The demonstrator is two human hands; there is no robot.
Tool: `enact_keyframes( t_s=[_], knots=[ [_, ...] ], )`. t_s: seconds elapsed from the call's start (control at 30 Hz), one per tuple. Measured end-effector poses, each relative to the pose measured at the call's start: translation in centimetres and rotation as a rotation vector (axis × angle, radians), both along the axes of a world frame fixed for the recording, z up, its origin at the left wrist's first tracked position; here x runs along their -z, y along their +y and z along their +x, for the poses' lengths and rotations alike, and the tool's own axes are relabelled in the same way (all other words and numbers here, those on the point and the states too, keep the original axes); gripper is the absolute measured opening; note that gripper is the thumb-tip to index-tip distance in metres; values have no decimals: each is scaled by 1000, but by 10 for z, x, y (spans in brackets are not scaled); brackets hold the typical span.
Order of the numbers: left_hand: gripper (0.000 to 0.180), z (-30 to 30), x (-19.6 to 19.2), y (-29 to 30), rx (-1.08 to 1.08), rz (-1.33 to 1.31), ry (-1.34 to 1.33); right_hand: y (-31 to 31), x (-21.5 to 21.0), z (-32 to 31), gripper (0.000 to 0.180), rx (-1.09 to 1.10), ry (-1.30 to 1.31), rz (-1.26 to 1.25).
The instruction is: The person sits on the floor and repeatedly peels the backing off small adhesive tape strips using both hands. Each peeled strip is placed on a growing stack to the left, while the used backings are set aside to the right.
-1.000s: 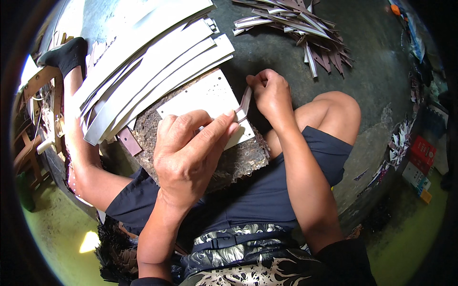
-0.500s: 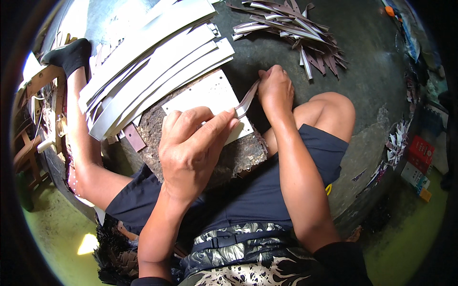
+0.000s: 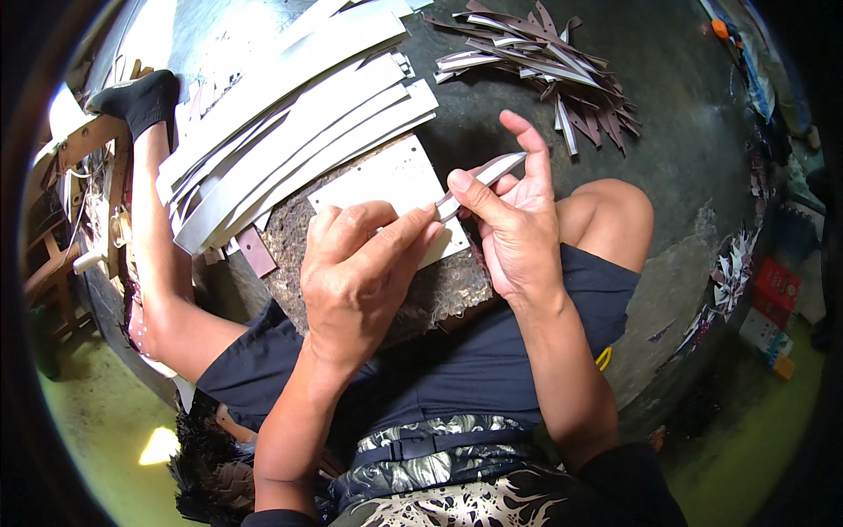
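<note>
A narrow brown-and-white strip (image 3: 500, 165) with a pointed tip spans both my hands, its pale face turned up. The fingertips of my left hand (image 3: 356, 263) pinch its near end over a white board (image 3: 378, 180). My right hand (image 3: 520, 235) is palm up, thumb pressing the strip against the fingers, index finger stretched out beside the tip. Under the board sits a rough, dark block (image 3: 439, 299) between my legs. What my left fingertips cover of the strip is hidden.
Long white strips (image 3: 290, 149) lie stacked beyond the block at the left. A heap of brown-and-white pointed pieces (image 3: 553, 66) rests on the dark floor at the far right. Wooden frame parts (image 3: 97, 149) stand left; scraps (image 3: 733, 272) and a red box (image 3: 775, 292) lie right.
My right hand has turned palm up and slid along the strip toward my left hand. The strip's pointed end now shows. My left hand keeps its pinch.
</note>
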State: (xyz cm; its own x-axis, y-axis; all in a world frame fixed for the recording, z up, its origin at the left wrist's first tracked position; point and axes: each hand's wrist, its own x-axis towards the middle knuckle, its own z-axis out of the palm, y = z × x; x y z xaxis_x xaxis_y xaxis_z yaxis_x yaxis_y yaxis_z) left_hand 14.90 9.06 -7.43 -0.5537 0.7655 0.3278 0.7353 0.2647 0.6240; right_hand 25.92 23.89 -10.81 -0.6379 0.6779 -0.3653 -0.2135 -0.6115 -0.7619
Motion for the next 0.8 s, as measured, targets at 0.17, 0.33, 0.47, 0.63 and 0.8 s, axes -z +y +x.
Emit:
enact_keyframes(
  t_s=[0.17, 0.33, 0.47, 0.63, 0.8],
  knots=[
    [30, 0, -1, 1, 5, -17, 3, 8, 11, 4, 73, 9, -65, -31],
    [31, 0, 0, 0, 6, -32, 28, 7, 19, 6, 70, 11, -88, -56],
    [31, 0, 0, 1, 22, -21, 50, 8, 19, 5, 67, 18, -96, -59],
    [32, -6, -2, 1, 91, -33, 107, 6, 25, 7, 65, 17, -111, -41],
    [29, -8, -3, 7, 141, -103, 191, 7, 48, 4, 59, 26, -144, 125]
  ],
)
